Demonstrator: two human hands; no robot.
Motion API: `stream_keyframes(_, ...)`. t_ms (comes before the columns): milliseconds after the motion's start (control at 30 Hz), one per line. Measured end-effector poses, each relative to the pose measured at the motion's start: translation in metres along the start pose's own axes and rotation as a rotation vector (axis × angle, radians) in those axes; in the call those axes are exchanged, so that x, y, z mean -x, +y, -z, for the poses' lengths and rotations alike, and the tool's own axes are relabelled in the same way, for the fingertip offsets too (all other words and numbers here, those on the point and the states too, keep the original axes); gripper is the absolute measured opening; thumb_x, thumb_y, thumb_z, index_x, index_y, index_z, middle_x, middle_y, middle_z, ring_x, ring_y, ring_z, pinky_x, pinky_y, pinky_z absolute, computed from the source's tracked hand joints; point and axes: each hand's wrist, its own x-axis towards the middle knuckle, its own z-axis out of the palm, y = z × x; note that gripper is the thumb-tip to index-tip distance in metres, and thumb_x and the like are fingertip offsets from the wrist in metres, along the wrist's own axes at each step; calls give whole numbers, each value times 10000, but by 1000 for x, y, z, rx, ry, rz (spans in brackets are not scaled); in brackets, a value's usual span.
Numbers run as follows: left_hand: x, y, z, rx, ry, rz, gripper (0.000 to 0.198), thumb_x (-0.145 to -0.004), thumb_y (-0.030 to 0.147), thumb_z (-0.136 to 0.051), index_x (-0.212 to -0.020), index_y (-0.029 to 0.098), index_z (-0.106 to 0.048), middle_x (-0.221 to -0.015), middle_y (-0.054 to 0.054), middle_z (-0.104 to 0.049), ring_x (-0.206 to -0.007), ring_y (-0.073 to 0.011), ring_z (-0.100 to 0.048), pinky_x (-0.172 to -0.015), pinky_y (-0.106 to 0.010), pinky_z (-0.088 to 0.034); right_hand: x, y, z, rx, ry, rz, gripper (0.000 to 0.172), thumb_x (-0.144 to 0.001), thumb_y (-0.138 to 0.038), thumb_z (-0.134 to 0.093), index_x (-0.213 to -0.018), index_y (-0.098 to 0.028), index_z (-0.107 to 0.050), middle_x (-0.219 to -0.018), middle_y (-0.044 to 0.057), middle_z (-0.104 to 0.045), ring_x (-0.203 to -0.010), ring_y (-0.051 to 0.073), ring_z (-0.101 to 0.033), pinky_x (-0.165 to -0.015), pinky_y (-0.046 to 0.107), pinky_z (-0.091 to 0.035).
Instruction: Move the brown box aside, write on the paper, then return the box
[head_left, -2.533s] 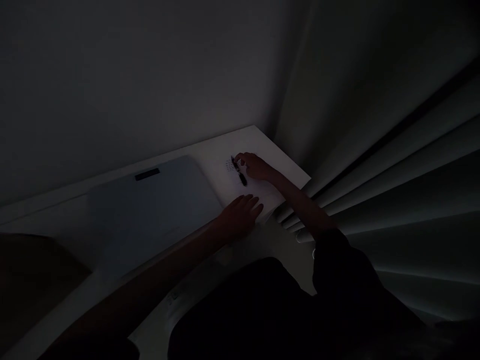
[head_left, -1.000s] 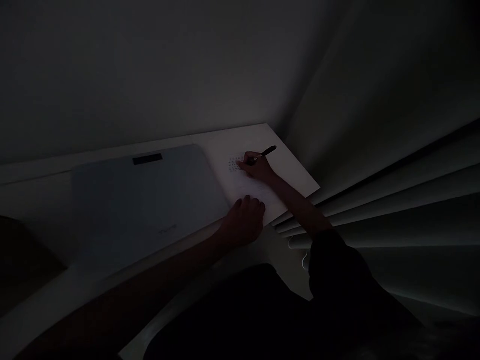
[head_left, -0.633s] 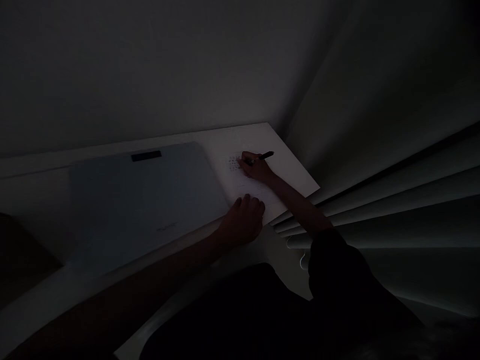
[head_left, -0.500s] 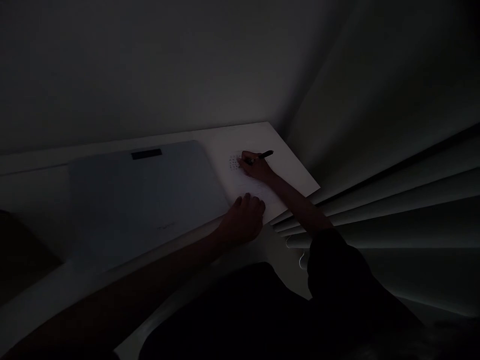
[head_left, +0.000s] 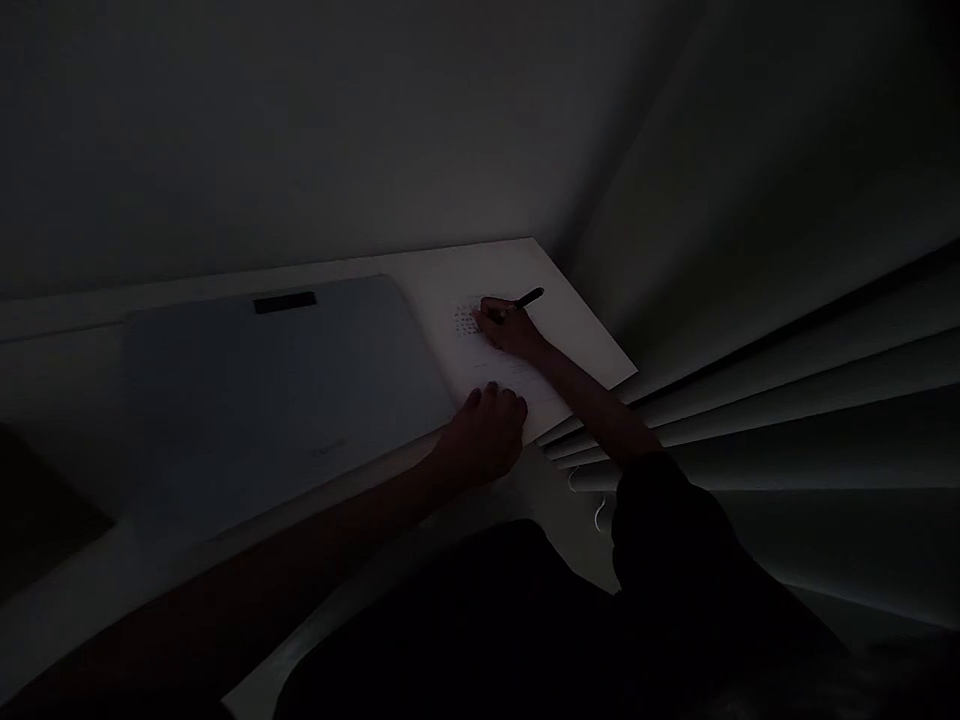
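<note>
The scene is very dark. A white sheet of paper (head_left: 570, 335) lies at the right end of a white desk (head_left: 75, 400). My right hand (head_left: 514, 330) is closed round a dark pen (head_left: 525, 300), its tip on a patch of small marks (head_left: 466, 320) on the sheet. My left hand (head_left: 487, 430) rests on the near edge of the paper, fingers curled loosely down on it, holding nothing.
A large pale blue-grey flat pad (head_left: 277, 390) with a small black tab (head_left: 285, 302) lies left of the paper. Plain walls meet in a corner behind the desk. Slatted blinds (head_left: 787, 400) run along the right side. My dark clothing fills the lower frame.
At first the pen lay pointing down on the paper under my right fingers; now it is gripped with its top pointing up and right. The left fingers have curled in.
</note>
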Motion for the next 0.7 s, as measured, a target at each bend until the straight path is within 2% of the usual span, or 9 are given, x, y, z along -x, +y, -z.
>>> stream_keyframes(200, 0, 0, 0, -15, -5, -3, 374, -969, 271, -411, -1223, 48, -571, -1138, -192, -543, -1144, -367, -472, -948, -478, -415, -2, 5, -1, 16, 5, 0, 323, -975, -303, -512, -697, -173, -412, -547, -35, -430, -516, 108, -439, -539, 224, -348)
stream_keyframes(300, -1, 1, 4, -11, -23, 7, 346, -966, 239, -394, -1186, 54, -587, -1098, -183, -547, -1107, -351, -488, -926, -467, -424, -2, 6, -1, -14, 22, 55, 318, -968, -297, -515, -694, -170, -414, -569, -31, -435, -531, 104, -449, -542, 220, -352)
stream_keyframes(533, 0, 1, 3, -2, -2, 4, 373, -976, 239, -375, -1219, 44, -579, -1131, -201, -553, -1136, -365, -483, -934, -484, -424, -3, 11, -2, -36, 24, 38, 324, -956, -309, -509, -690, -181, -375, -550, -39, -390, -500, 99, -403, -501, 221, -324)
stream_keyframes(600, 1, 0, 0, 10, 7, 3, 382, -984, 249, -366, -1223, 42, -580, -1145, -205, -556, -1142, -367, -484, -940, -490, -425, -3, 12, -1, -67, 11, 26, 329, -961, -367, -505, -719, -190, -369, -552, -41, -397, -487, 107, -407, -494, 228, -331)
stream_keyframes(700, 2, -1, -4, 10, 15, -7, 436, -999, 272, -352, -1305, 32, -549, -1229, -221, -543, -1198, -391, -465, -976, -517, -414, -4, 14, 3, -36, 52, 44, 417, -974, -553, -470, -771, -203, -370, -582, -32, -439, -522, 137, -458, -546, 254, -392)
